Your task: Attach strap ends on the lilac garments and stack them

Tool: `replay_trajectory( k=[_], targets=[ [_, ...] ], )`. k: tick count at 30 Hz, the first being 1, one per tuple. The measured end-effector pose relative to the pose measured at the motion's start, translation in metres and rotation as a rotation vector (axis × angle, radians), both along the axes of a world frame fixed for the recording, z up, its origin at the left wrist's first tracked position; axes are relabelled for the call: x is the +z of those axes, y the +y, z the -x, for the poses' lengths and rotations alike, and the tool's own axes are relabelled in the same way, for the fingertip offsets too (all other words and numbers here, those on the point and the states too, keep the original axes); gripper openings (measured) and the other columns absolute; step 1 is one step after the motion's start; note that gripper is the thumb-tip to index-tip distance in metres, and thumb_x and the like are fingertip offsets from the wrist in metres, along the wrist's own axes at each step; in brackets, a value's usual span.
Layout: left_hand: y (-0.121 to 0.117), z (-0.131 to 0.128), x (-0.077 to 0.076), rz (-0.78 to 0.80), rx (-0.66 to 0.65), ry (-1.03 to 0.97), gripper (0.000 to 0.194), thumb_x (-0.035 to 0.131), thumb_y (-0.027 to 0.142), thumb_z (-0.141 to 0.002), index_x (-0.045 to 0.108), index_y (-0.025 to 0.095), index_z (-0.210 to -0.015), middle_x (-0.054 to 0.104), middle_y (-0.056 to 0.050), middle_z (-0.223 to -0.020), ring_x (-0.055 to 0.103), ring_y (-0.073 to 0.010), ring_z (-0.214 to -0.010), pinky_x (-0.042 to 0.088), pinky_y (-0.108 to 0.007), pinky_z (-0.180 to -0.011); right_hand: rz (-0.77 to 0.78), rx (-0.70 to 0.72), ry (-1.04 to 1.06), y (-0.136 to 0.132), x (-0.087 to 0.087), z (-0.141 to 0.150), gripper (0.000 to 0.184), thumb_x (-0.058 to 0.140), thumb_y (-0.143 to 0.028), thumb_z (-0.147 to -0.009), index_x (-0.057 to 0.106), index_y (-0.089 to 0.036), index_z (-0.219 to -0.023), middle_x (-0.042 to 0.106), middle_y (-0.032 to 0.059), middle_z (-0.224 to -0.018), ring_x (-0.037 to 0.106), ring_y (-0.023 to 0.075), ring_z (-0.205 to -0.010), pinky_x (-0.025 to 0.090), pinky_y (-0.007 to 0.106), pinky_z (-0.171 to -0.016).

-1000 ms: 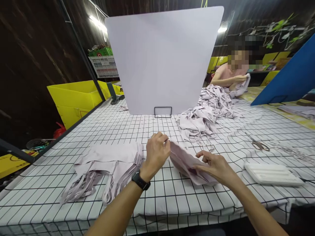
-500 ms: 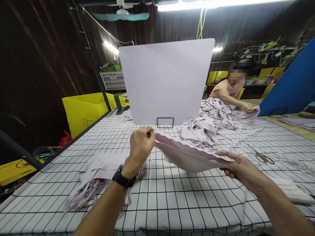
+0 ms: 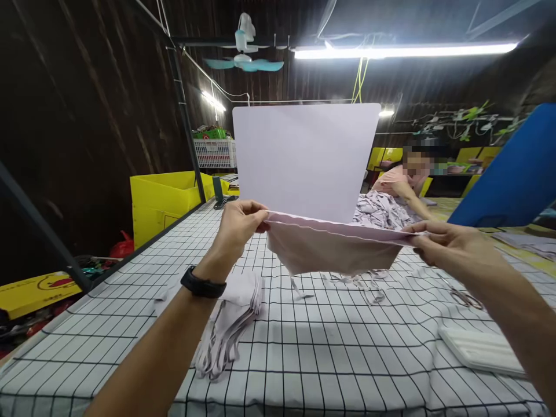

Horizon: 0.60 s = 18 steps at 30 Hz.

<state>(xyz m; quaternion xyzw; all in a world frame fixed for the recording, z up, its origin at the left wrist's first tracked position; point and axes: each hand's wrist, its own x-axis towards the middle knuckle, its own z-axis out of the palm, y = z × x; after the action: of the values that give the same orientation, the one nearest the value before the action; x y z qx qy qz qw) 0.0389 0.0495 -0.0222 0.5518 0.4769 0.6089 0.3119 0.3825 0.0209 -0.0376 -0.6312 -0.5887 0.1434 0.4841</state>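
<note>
A pair of pale lilac briefs hangs above the table, its two-layered waist edge pulled nearly straight between my hands. My left hand wears a black wristband and pinches the left end of that edge. At the other end, my right hand grips the edge between thumb and fingers. Below my left forearm, a stack of similar lilac pieces lies on the table, partly covered by the arm. Loose lilac scraps show beneath the briefs.
A white board stands behind my hands. Farther right, a person leans over a heap of lilac fabric. Scissors and a white ridged block lie near my right forearm. A yellow bin stands beyond the left edge.
Both hands have risen in view, and the right end of the briefs has come up, so the waist edge is straighter and flatter. The view has tilted upward.
</note>
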Motion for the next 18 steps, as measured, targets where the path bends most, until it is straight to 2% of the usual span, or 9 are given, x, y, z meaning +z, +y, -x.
replay_trajectory(
  k=[4,8,12,15,18],
  targets=[
    [-0.008,0.000,0.021,-0.025,-0.085,-0.136,0.004,0.068,0.012,-0.067,0.065,0.013,-0.065,0.063,0.000,-0.055,0.060,-0.0114,-0.048,0.051,-0.024,-0.053,-0.135,-0.090,0.141,-0.017,0.029,0.011,0.035,0.073,-0.046,-0.050,0.079,-0.021,-0.074,0.058,0.0007,-0.054,0.046,0.0126,-0.048,0.033,0.024,-0.040],
    [-0.014,0.005,0.034,0.012,-0.155,-0.106,0.006,0.065,0.010,-0.067,0.062,0.013,-0.063,0.058,0.001,-0.052,0.056,-0.0097,-0.045,0.047,-0.023,-0.050,-0.112,-0.019,0.411,-0.030,0.049,0.017,0.026,0.080,-0.034,-0.033,0.075,-0.020,-0.055,0.069,0.0068,-0.066,0.060,0.0168,-0.061,0.049,0.024,-0.045],
    [-0.016,0.008,0.035,0.094,-0.222,-0.081,0.010,0.062,0.006,-0.066,0.059,0.015,-0.063,0.053,0.003,-0.050,0.047,-0.0076,-0.042,0.039,-0.021,-0.046,-0.055,0.019,0.500,-0.033,0.049,0.009,0.035,0.089,-0.027,-0.026,0.076,-0.017,-0.057,0.071,0.0076,-0.068,0.061,0.0148,-0.058,0.055,0.021,-0.044],
    [-0.016,0.008,0.034,0.169,-0.288,-0.081,0.012,0.063,0.006,-0.068,0.058,0.016,-0.063,0.050,0.003,-0.053,0.044,-0.0071,-0.044,0.037,-0.021,-0.046,0.010,0.093,0.521,-0.033,0.044,0.000,0.042,0.097,-0.032,-0.030,0.076,-0.014,-0.062,0.067,0.0071,-0.062,0.058,0.0122,-0.053,0.055,0.020,-0.043],
    [-0.016,0.009,0.033,0.212,-0.379,-0.084,0.013,0.067,0.009,-0.071,0.059,0.016,-0.063,0.050,0.002,-0.057,0.045,-0.0075,-0.047,0.041,-0.023,-0.050,0.030,0.124,0.536,-0.035,0.043,-0.003,0.048,0.100,-0.038,-0.032,0.076,-0.011,-0.063,0.063,0.0059,-0.057,0.056,0.0111,-0.050,0.051,0.018,-0.038]
  ],
)
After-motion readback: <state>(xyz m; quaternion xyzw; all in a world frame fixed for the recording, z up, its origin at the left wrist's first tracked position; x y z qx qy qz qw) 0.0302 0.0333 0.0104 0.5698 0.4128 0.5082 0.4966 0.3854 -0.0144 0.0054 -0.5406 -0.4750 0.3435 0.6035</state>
